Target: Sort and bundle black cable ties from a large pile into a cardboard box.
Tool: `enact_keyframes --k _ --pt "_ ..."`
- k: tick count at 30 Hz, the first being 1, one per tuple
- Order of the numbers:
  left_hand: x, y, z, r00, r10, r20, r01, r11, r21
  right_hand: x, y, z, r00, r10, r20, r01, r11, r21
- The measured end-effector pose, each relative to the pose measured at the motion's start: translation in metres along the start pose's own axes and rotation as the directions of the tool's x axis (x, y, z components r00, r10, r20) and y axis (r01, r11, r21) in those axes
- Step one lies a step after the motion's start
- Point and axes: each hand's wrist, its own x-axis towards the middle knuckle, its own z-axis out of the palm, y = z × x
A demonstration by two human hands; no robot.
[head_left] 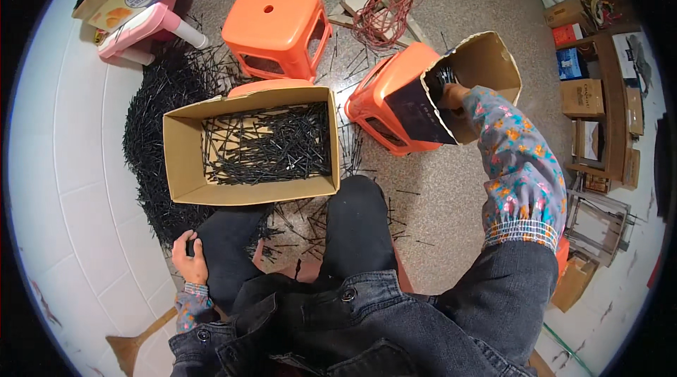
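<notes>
My right hand (453, 97) reaches into an open-ended cardboard box (486, 59) lying tilted on an orange stool at the right. Its fingers are curled at a bunch of thin black sticks (440, 79) in there, with the fingertips partly hidden. My left hand (189, 258) rests beside my left thigh, its fingers loosely bent and apart with nothing visible in them. In front of my knees stands an open cardboard box (185, 158), holding many loose black sticks (282, 148) of the same kind, lying crosswise.
A large heap of black sticks (159, 137) lies along the white wall at the left. Another orange stool (271, 17) stands beyond the box. Red cord (395, 3) lies tangled on wood pieces. A pink stool (141, 28) and wooden shelves (613, 102) flank the floor.
</notes>
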Motion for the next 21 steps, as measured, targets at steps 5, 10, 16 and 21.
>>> enact_keyframes --k 5,10,16,21 --pt "-0.004 -0.003 -0.013 1.000 -0.008 -0.021 0.009 0.997 0.075 0.008 -0.056 -0.005 0.999 -0.009 -0.043 0.001 0.983 -0.185" --pt "0.001 0.005 -0.005 1.000 0.019 -0.014 -0.019 0.999 0.034 -0.072 -0.063 -0.044 0.989 0.044 0.138 -0.003 0.959 -0.282" --pt "-0.005 0.001 -0.002 1.000 0.002 -0.029 -0.001 1.000 0.023 -0.025 -0.038 -0.004 0.995 0.051 0.087 -0.008 0.900 -0.436" --pt "-0.006 -0.001 -0.003 0.998 0.031 -0.050 -0.028 0.999 0.044 -0.053 -0.062 -0.035 0.998 -0.004 0.070 0.028 0.940 -0.341"
